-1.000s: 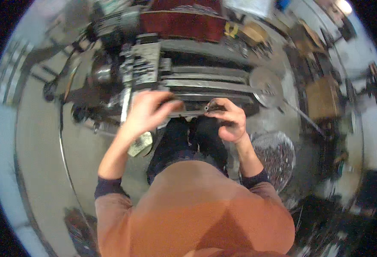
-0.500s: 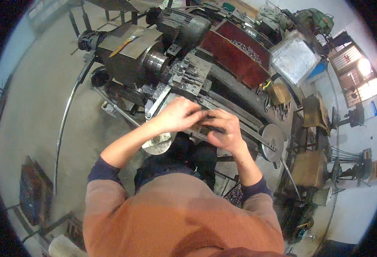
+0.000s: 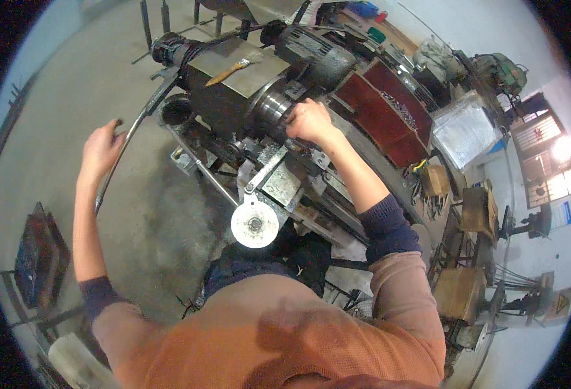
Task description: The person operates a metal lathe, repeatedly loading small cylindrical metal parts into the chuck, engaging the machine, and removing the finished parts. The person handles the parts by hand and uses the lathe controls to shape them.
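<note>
My right hand [image 3: 309,122] is at the face of the lathe's shiny round chuck [image 3: 273,109], fingers bent together. Whatever they hold there is hidden behind the hand. Out to the left, my left hand [image 3: 102,150] is raised beside a long metal lever bar [image 3: 150,106]. Its thumb and fingers are apart, with the fingertips close to the bar; contact cannot be made out. Below the chuck, a pale round handwheel disc [image 3: 255,224] faces up at the front of the lathe carriage [image 3: 281,185].
A wooden-handled brush [image 3: 228,72] lies on the headstock cover [image 3: 246,76]. Behind the lathe are a motor [image 3: 318,55] and a dark red tray [image 3: 379,113] with small metal parts. Hand tools and a small box [image 3: 436,180] lie at right. Machines line the right wall.
My hands were together over the lathe bed and have parted. The right moved up to the chuck, the left swung out to the lever bar. The view has shifted too.
</note>
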{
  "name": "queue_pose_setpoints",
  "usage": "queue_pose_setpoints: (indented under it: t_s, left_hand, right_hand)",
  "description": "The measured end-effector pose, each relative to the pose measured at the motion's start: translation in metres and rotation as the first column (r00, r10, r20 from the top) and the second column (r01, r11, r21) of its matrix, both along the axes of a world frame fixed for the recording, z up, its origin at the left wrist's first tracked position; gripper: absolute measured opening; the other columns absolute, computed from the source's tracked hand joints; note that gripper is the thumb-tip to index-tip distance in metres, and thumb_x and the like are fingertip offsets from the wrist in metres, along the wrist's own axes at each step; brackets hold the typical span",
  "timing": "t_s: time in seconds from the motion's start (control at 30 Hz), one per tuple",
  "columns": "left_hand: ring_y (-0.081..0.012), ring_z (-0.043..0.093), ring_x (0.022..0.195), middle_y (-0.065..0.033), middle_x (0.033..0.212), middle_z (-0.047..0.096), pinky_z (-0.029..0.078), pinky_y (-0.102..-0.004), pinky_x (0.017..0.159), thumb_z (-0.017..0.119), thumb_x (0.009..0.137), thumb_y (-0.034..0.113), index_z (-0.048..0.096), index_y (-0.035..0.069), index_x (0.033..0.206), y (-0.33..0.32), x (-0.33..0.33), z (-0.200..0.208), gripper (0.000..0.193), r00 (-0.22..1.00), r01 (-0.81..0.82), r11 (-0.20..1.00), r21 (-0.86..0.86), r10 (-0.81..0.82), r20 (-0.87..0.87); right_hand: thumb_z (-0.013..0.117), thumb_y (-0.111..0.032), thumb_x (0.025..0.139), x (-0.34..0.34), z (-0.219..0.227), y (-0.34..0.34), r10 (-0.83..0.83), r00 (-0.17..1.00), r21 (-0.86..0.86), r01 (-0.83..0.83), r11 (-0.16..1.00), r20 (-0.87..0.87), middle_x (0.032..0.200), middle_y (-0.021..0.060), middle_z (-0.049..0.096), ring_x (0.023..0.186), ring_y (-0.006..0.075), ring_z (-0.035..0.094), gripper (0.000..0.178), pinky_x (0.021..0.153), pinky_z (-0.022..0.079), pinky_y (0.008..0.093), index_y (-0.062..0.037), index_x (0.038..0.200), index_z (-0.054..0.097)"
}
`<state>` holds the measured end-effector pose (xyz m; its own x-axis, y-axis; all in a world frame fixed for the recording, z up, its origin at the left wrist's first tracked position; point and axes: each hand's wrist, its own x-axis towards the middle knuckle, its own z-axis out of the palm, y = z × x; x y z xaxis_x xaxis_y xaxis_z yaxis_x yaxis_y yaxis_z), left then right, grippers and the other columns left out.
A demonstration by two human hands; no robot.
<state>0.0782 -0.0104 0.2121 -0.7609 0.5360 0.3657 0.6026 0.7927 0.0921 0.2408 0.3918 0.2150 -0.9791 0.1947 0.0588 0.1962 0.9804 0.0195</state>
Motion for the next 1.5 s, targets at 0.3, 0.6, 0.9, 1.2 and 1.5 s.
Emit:
queue_pose_setpoints:
  t_s: [0.3, 0.6, 0.9, 1.2, 1.5]
  left_hand:
    - [-0.0343, 0.058, 0.073, -0.0171, 0.072, 0.059, 0.045, -0.0424, 0.064, 0.06, 0.075, 0.027, 0.054, 0.002, 0.097, -0.041, 0.023, -0.051, 0.034, 0.934, -0.18, 0.979, -0.1, 0.202, 0.293]
    - [-0.0312, 0.06, 0.083, -0.0152, 0.086, 0.062, 0.048, -0.0404, 0.068, 0.052, 0.073, 0.008, 0.062, 0.007, 0.083, -0.088, -0.133, -0.068, 0.014, 0.906, -0.397, 0.829, -0.394, 0.423, -0.024]
    - [-0.0289, 0.055, 0.098, -0.0139, 0.104, 0.059, 0.045, -0.0384, 0.08, 0.052, 0.075, 0.013, 0.057, 0.01, 0.103, -0.094, -0.207, -0.086, 0.028, 0.776, -0.581, 0.767, -0.274, 0.623, 0.1]
    - [-0.03, 0.058, 0.086, -0.0163, 0.093, 0.06, 0.045, -0.037, 0.078, 0.059, 0.072, 0.02, 0.058, 0.002, 0.104, 0.036, -0.094, -0.228, 0.036, 0.938, -0.19, 0.916, 0.353, 0.063, 0.34]
    - [-0.0285, 0.059, 0.086, -0.0125, 0.089, 0.062, 0.046, -0.0416, 0.073, 0.057, 0.072, 0.018, 0.061, 0.007, 0.088, 0.094, -0.12, -0.283, 0.02, 0.949, 0.134, 0.885, -0.446, 0.016, 0.316]
  right_hand:
    - [0.059, -0.02, 0.053, -0.017, 0.004, 0.002, 0.026, 0.992, -0.231, 0.004, 0.973, 0.126, 0.075, 0.0152, 0.063, 0.073, 0.0288, 0.061, 0.031, 0.071, 0.049, 0.0339, -0.0109, 0.082, 0.069]
    - [0.06, -0.021, 0.053, -0.016, -0.005, 0.01, 0.119, 0.993, -0.259, -0.111, 0.959, 0.014, 0.069, 0.018, 0.06, 0.067, 0.0326, 0.059, 0.026, 0.065, 0.049, 0.0394, -0.0074, 0.073, 0.068]
    - [0.061, -0.02, 0.054, -0.02, -0.01, 0.01, 0.076, 0.997, -0.223, -0.076, 0.972, -0.009, 0.074, 0.0158, 0.062, 0.075, 0.0318, 0.058, 0.023, 0.077, 0.046, 0.038, -0.0083, 0.073, 0.067]
    - [0.059, -0.009, 0.053, 0.06, 0.018, 0.01, 0.125, 0.886, -0.163, -0.218, 0.962, -0.447, 0.096, 0.0162, 0.058, 0.089, 0.0331, 0.053, 0.033, 0.078, 0.045, 0.0365, -0.0042, 0.086, 0.064]
    - [0.063, -0.008, 0.055, 0.321, -0.022, 0.081, -0.568, 0.782, -0.362, 0.467, 0.807, -0.257, 0.096, 0.0175, 0.061, 0.092, 0.0287, 0.058, 0.035, 0.085, 0.043, 0.0343, -0.0027, 0.09, 0.064]
